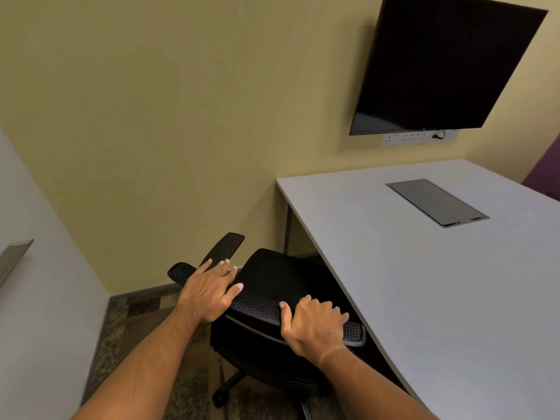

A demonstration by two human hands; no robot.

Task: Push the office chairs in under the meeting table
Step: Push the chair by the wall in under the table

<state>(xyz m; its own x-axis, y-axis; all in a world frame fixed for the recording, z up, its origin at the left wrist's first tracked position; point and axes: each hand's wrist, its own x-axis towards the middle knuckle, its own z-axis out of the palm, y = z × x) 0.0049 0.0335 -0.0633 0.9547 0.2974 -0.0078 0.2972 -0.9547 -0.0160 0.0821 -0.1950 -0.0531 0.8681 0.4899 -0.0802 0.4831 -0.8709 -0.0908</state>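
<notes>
— Where is the office chair (272, 286) relative to the hands?

— Directly in front of and below them. It is a black chair with a mesh backrest, and both hands are on the top edge of that backrest.

— How is each hand placed?

— The left hand (209, 291) lies over the left part of the top edge, fingers spread and extended forward, thumb pointing right along the mesh. It rests flat rather than clenched. The right hand (313, 325) is curled over the right part of the edge, fingers wrapped across the top and thumb up against the near face, so it grips the backrest.

— And the chair against the table (424, 268)?

— Its seat sits at the table's left edge, partly beneath the grey top; the right end of the backrest is just beside that edge. One armrest (225, 247) sticks up beyond the left hand, clear of the table. The wheeled base (230, 386) stands on patterned carpet (188, 389).

— Anything else around?

— A dark screen (445, 65) hangs on the yellow wall (181, 116) above the table.
</notes>
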